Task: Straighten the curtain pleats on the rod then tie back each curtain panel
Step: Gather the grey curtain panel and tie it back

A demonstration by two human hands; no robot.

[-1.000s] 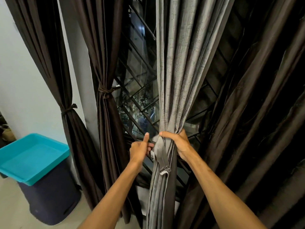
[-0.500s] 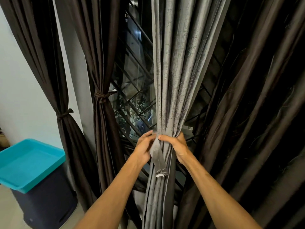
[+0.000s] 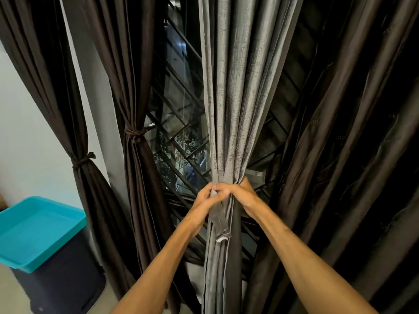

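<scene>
1. Holding the grey curtain (image 3: pixel 229 109) gathered at its waist, in the middle of the scene in front of the window bars (image 3: pixel 179 137), we have both hands together. The right hand (image 3: pixel 242 197) is wrapped round the bundle, and the left hand (image 3: pixel 204 199) pinches the strap (image 3: pixel 218 220) against its front.
2. The strap's free end hangs loose below our hands, so we judge the tie is not yet fastened.
3. If the right hand slackens while the left works the strap, the folds could spill out and the gather would come out uneven.
4. The strap could slip from the pinch or slide down the smooth cloth, since nothing else seems to hold it.
5. A hard downward tug could drag the pleats askew at the rod, which is out of view.
6. The loose brown curtain (image 3: pixel 340 155) hangs just to the right, and one of its folds could get caught under the strap.
7. We count:
   - two hands
   - one grey curtain
   - one strap
   - two tied brown curtains (image 3: pixel 133 87) on the left, each with its own tie (image 3: pixel 133 133)
   - one loose brown curtain
   - one turquoise tray (image 3: pixel 38 232) on one dark bin (image 3: pixel 63 282), near left
</scene>
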